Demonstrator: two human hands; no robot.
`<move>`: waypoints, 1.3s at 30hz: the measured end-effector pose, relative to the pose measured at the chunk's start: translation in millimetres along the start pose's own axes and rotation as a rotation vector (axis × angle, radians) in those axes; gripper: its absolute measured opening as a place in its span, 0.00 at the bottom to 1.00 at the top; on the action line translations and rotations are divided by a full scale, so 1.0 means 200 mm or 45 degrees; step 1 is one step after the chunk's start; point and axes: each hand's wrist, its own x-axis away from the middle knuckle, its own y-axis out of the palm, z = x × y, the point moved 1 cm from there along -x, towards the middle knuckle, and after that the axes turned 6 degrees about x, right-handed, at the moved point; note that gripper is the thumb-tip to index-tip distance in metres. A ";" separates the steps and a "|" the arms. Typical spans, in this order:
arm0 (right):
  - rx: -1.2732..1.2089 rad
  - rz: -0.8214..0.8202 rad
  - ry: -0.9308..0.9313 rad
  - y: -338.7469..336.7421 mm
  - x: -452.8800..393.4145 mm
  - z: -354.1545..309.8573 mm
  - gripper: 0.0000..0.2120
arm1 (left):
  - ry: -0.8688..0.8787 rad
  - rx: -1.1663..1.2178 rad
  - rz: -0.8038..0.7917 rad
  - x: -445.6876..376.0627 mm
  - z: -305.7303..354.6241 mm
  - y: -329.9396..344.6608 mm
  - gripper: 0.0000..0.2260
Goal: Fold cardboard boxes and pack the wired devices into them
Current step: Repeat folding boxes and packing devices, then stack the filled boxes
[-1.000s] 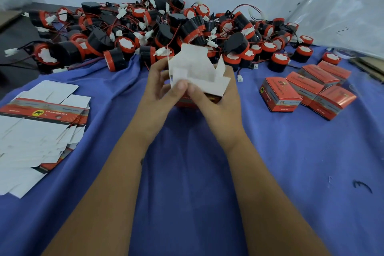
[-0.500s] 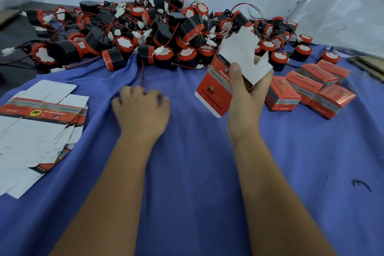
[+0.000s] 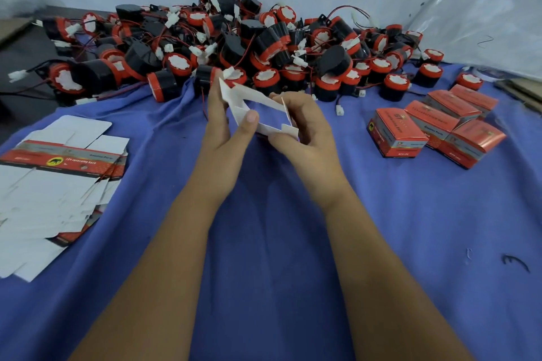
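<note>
Left hand (image 3: 225,129) and right hand (image 3: 305,132) grip half-folded box (image 3: 258,110); box underside hidden

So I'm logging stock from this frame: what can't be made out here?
- Device pile, head view: the count; units overlap and bury each other.
- Flat box blanks: stacked and cut off by the left edge.
- Box being folded: its far side is hidden by both hands.
- Finished boxes: print too small to read.
</note>
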 end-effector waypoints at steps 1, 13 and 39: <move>-0.017 -0.010 0.013 0.00 0.00 0.00 0.16 | -0.013 0.003 0.041 -0.01 0.00 -0.01 0.32; -0.207 0.017 0.154 0.01 -0.01 0.01 0.12 | 0.116 -0.043 0.093 0.02 0.03 0.04 0.22; -0.052 0.195 0.268 0.03 -0.01 0.04 0.06 | -0.058 0.372 0.025 0.00 0.02 0.04 0.17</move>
